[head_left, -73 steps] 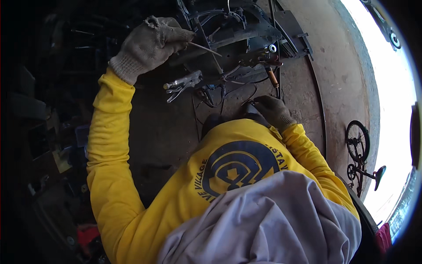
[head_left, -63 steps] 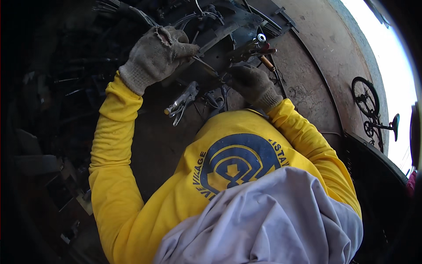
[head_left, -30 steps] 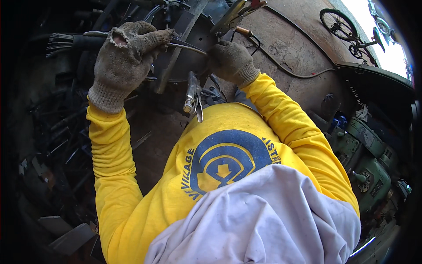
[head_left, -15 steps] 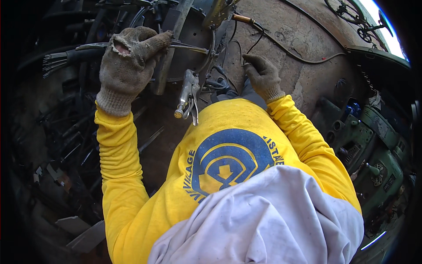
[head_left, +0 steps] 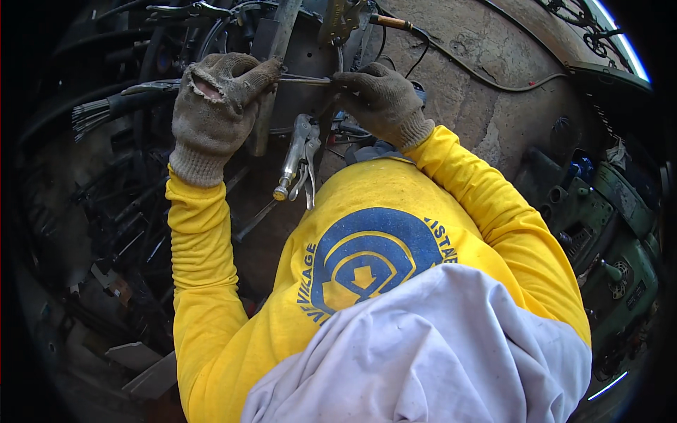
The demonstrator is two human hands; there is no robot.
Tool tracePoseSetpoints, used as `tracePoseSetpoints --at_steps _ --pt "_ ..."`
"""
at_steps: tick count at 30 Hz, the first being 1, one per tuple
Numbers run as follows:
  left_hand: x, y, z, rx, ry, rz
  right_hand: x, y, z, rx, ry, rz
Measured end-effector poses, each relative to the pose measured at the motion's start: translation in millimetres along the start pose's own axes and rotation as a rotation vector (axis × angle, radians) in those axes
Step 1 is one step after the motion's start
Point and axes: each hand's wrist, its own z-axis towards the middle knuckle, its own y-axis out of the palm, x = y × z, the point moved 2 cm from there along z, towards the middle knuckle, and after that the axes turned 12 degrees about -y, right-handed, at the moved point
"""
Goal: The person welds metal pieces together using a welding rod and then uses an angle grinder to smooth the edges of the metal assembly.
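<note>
Stained workshop floor (head_left: 462, 106), one green machine (head_left: 605, 236), left hand (head_left: 215, 113) pinching one thin rod (head_left: 305, 80), right hand (head_left: 384, 102) at its end, grip unclear

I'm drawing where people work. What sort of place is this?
It's probably a repair or metalworking workshop. You can see silver locking pliers, a heavy green machine on the right, and a knitted work glove with a hole in it.

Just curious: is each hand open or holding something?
Left grey-gloved hand: closed on a thin silvery metal rod.
Right grey-gloved hand: at rod's end; grip unclear.
</note>
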Motion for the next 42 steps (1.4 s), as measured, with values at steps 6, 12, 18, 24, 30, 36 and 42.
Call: tracePoseSetpoints --at_steps 6,12,18,24,30,36,42 --pt "0.2 1.9 1.1 -0.016 0.0 0.025 0.8 7.1 11.5 -0.001 -0.112 -0.175" --pt "0.0 2.6 -1.7 0.05 -0.036 -0.014 -4.8 7.3 15.1 -0.045 -0.078 -0.205" --pt "-8.5 16.4 -5.5 0.096 -0.051 -0.048 -3.6 8.0 14.9 -0.035 -0.11 -0.245" --pt "10.5 7.7 -4.6 0.183 -0.066 -0.05 -4.4 6.1 18.0 -0.065 -0.117 -0.271" --pt "35.7 32.0 -0.7 0.198 0.097 -0.051 -6.5 10.8 19.6 -0.023 -0.179 -0.199" --pt "36.3 40.0 -1.9 0.31 0.062 -0.1 -6.3 10.7 19.4 -0.039 -0.158 -0.208" --pt "21.0 44.9 -4.1 0.258 -0.025 -0.063 -4.7 14.1 17.3 0.008 -0.146 -0.213"
